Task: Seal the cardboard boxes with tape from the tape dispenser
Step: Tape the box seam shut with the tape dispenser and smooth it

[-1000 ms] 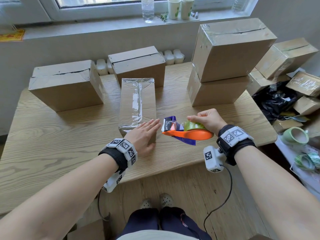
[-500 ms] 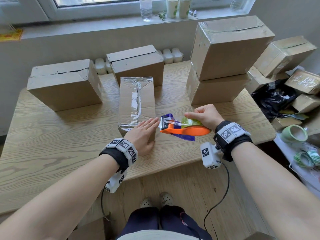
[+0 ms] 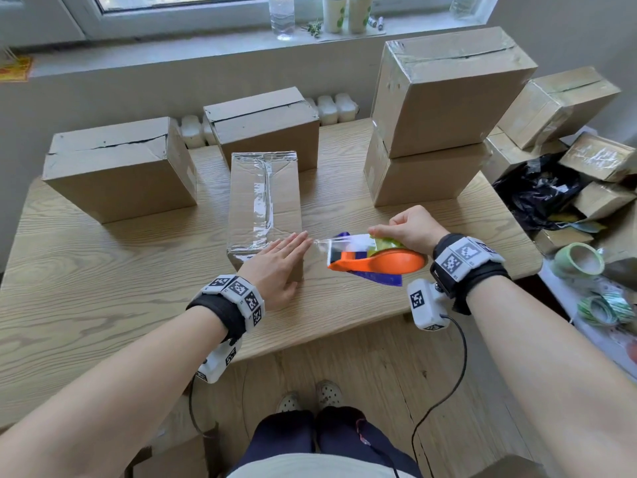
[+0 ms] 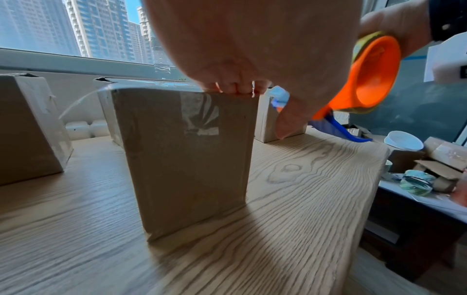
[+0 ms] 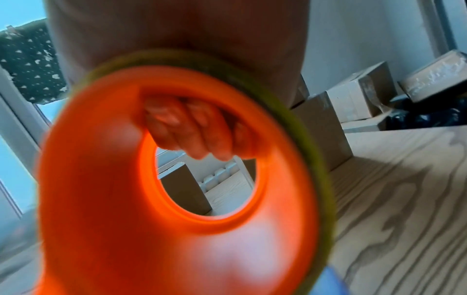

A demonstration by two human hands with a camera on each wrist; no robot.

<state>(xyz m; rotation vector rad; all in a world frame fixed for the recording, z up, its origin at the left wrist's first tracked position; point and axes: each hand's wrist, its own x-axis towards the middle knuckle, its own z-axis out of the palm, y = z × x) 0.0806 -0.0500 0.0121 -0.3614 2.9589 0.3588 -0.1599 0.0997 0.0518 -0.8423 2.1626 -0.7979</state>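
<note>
The narrow cardboard box [image 3: 263, 205] stands near the middle of the desk [image 3: 86, 277], close to its front edge, clear tape already shining along its top seam. The left hand [image 3: 275, 267] lies flat over the box's near end, fingers straight, pressing the tape end down. The right hand [image 3: 410, 229] is curled round the orange tape dispenser [image 3: 382, 262], fingers hooked through the roll's core in the right wrist view, just to the right of the box. A clear strip of tape [image 3: 339, 240] runs from the dispenser to the left fingertips. The box looks light and empty, likely to slide unless pinned from above; the tape is thin, sticky and quick to fold on itself, so it wants tension. The dispenser is rigid and best held through its core, away from the cutting end. Against a second ago, the dispenser has risen and pulled rightward, and the strip is longer.
</note>
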